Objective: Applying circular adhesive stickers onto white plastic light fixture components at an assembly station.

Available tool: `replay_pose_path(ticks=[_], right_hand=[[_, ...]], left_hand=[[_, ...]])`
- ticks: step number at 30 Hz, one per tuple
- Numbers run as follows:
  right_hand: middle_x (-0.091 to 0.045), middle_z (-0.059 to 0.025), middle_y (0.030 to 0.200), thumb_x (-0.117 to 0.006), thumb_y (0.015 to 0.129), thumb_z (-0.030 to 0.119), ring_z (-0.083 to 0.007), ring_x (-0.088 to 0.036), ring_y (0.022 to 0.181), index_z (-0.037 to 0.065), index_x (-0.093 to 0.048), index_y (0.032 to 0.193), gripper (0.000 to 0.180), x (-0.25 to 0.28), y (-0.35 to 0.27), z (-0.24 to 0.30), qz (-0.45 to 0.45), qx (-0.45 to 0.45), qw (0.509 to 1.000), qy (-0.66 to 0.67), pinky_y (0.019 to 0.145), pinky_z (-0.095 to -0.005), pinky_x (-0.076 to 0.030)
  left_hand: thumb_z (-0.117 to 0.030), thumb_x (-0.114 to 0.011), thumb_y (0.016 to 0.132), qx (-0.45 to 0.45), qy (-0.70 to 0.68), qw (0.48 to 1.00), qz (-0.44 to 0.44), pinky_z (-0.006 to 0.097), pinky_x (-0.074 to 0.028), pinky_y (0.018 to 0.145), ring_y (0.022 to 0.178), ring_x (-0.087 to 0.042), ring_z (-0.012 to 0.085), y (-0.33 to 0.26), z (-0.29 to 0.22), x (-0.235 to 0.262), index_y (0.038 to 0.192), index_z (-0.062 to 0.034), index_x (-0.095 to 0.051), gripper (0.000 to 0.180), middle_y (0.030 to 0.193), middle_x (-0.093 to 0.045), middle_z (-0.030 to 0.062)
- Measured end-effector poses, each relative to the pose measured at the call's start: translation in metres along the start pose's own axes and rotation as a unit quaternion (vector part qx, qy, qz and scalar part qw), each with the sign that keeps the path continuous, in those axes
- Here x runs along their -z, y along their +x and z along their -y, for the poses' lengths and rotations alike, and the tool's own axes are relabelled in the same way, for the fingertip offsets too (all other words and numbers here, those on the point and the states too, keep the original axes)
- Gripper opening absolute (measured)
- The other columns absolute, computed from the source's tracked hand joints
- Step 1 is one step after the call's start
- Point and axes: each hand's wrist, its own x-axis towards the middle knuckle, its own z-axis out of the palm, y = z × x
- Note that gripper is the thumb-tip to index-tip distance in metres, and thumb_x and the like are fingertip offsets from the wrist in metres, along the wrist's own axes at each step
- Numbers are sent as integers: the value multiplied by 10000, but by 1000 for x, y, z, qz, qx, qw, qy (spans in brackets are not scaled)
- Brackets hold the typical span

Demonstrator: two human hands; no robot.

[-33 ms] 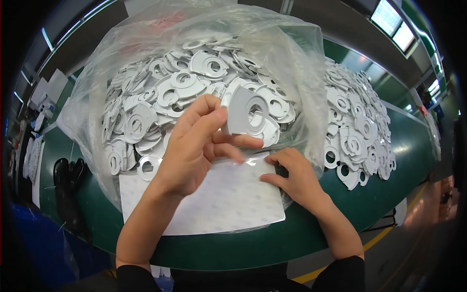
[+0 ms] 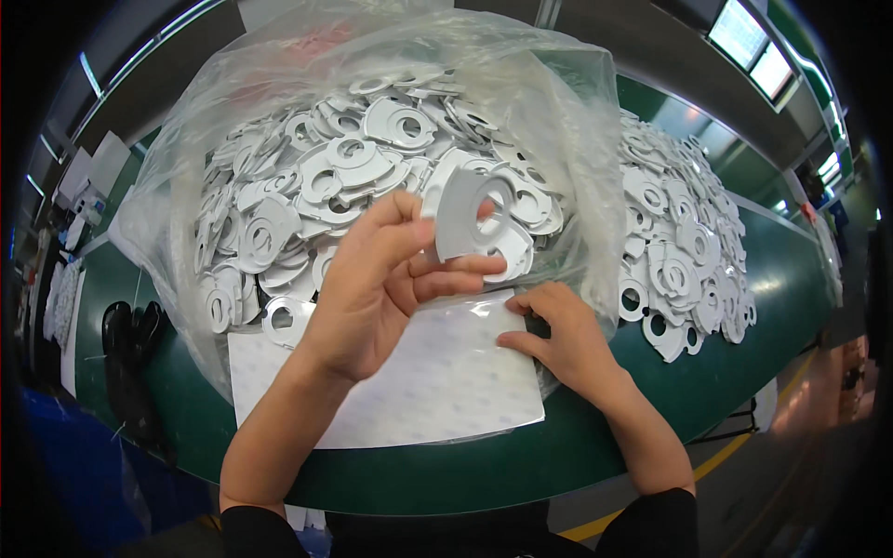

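My left hand [image 2: 367,279] grips a grey flat plastic part with a round hole [image 2: 456,212] by its left edge, above the sheet's far edge. A fingertip shows through the hole, and other fingers curl below the part. My right hand [image 2: 563,335] lies at the right edge of a white sheet [image 2: 419,391], thumb and forefinger apart with nothing seen between them. Behind both hands, a large clear plastic bag [image 2: 177,205] lies open, heaped with similar grey-white parts [image 2: 265,232]. Some parts overlap the sheet's far left corner.
To the right, a second heap of such parts [image 2: 684,251] lies directly on the green table [image 2: 744,391]. Black gloves [image 2: 130,363] are at the left edge. A window [image 2: 752,46] is at the far right.
The fingers of my left hand have drawn in around the part, and a fingertip now shows in its hole. The part has turned slightly. My right hand has stayed put.
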Motion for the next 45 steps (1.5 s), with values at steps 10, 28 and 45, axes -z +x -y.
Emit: replay_pose_path(ticks=[10, 28, 45], right_hand=[[-593, -128, 839, -795, 651, 166, -266, -580, 777, -3, -585, 897, 365, 7, 7, 7, 77, -52, 995, -33, 702, -342, -470], [-554, -106, 850, -764, 669, 180, -299, -547, 874, 30, -583, 810, 274, 7, 5, 15, 66, -11, 995, -71, 749, -390, -452], [-504, -117, 873, -692, 723, 86, -303, -499, 879, 27, -571, 792, 152, 5, -9, 13, 23, 59, 994, -88, 765, -388, -437]], left_hand=[[-38, -694, 792, 100, -16, 994, -43, 281, -508, 836, 931, -590, 147, -37, 70, 18, 905, -78, -485, 240, 1025, -561, 89], [-499, -263, 972, 199, -250, 947, -28, 538, -494, 890, 1145, -493, 461, -41, 75, 38, 1356, -76, -336, 575, 1324, -446, 153], [-32, -592, 869, 226, -204, 951, 59, 306, -499, 928, 1153, -524, 304, -41, 80, 39, 1392, -23, -288, 605, 1240, -489, 183]])
